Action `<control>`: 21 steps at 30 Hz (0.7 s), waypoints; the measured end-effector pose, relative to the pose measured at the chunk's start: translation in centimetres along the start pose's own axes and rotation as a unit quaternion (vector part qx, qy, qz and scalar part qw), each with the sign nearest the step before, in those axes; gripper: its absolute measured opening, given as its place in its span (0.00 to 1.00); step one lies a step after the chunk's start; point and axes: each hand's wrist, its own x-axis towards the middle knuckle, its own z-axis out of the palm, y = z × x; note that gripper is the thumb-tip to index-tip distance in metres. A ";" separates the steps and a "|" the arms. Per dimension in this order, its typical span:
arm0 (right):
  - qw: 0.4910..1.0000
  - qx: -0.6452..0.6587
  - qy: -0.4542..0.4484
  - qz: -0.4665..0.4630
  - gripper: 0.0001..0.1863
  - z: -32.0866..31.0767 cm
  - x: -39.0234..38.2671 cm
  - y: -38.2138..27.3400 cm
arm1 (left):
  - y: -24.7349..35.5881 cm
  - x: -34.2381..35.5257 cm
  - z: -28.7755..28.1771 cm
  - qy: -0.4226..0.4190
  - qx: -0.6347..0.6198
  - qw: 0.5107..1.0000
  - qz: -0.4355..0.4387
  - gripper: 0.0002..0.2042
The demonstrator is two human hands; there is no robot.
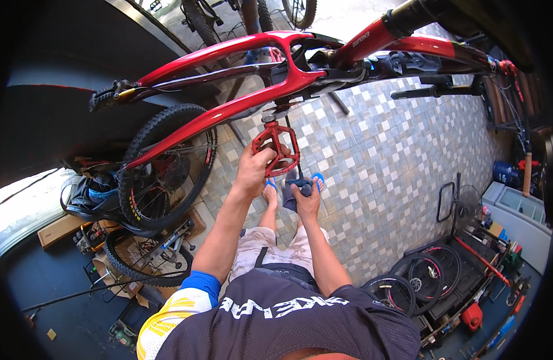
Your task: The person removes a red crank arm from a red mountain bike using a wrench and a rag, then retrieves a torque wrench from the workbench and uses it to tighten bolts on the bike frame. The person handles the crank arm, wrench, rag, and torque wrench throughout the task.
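Note:
A red bicycle frame [228, 112] spans the upper part of the head view, raised above the floor, with no wheel between its rear stays. Below its middle sits a red flat pedal [295, 144] with an open cage. My left hand [253, 171] is closed around the pedal's left side. My right hand [307, 203] grips the blue handle of a T-handle wrench [300, 182], lower and to the right of the pedal. The wrench's thin dark shaft runs up behind the pedal toward the frame; its tip is hidden.
Bicycle wheels [132, 174] and parts stand at the left. Several loose wheels [432, 270] lie at the lower right beside a black rack with tools. A white chest [516, 210] and a blue container [504, 172] are at the right. More bikes stand beyond the frame, over a tiled floor [372, 180].

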 end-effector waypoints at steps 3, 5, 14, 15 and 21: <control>0.996 0.083 0.002 0.035 0.25 -0.3 0.5 1.3 | 0.3 0.0 0.5 -0.005 0.010 1.000 -0.002 0.21; 0.943 0.263 -0.054 0.199 0.29 -0.2 -0.1 -3.3 | 0.1 -0.1 -0.4 0.008 0.004 1.000 -0.002 0.21; 0.824 0.442 -0.029 0.354 0.22 -2.0 2.1 0.2 | 0.2 -0.4 0.2 0.006 0.002 1.000 -0.001 0.20; 0.812 0.455 -0.042 0.362 0.21 -1.9 2.1 -0.1 | 0.2 -0.4 0.1 0.010 -0.001 1.000 0.000 0.20; 0.881 0.379 -0.019 0.282 0.18 0.0 1.0 -0.7 | -0.2 -0.1 -0.8 0.002 0.015 1.000 0.010 0.22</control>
